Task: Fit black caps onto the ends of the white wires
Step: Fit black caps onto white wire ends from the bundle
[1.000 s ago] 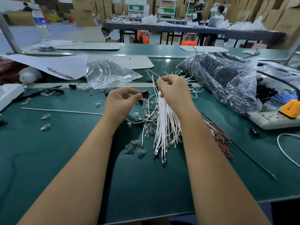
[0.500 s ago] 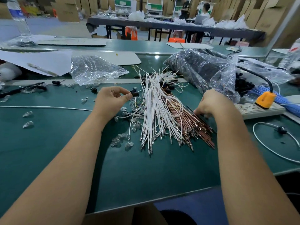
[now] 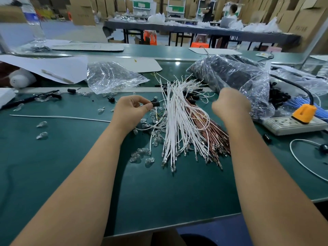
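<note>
A loose bundle of white wires (image 3: 177,125) with metal terminals lies fanned out on the green table (image 3: 71,166), partly over a pile of brown wires (image 3: 215,134). My left hand (image 3: 131,110) pinches a small black cap (image 3: 156,104) between thumb and fingertips, just left of the bundle. My right hand (image 3: 230,103) hovers, blurred, with curled fingers above the brown wires, right of the bundle; whether it holds a wire is unclear. A plastic bag of black caps (image 3: 230,73) sits behind it.
Clear glass bulbs (image 3: 142,153) are scattered left of the wires. A crumpled clear bag (image 3: 113,77) lies at the back, a power strip (image 3: 292,123) with an orange plug (image 3: 304,111) at the right. A single white wire (image 3: 58,117) stretches left.
My right hand let go of the white bundle, dropped to the brown wires, and has now lifted back up toward the bundle. My left hand keeps pinching the black cap.
</note>
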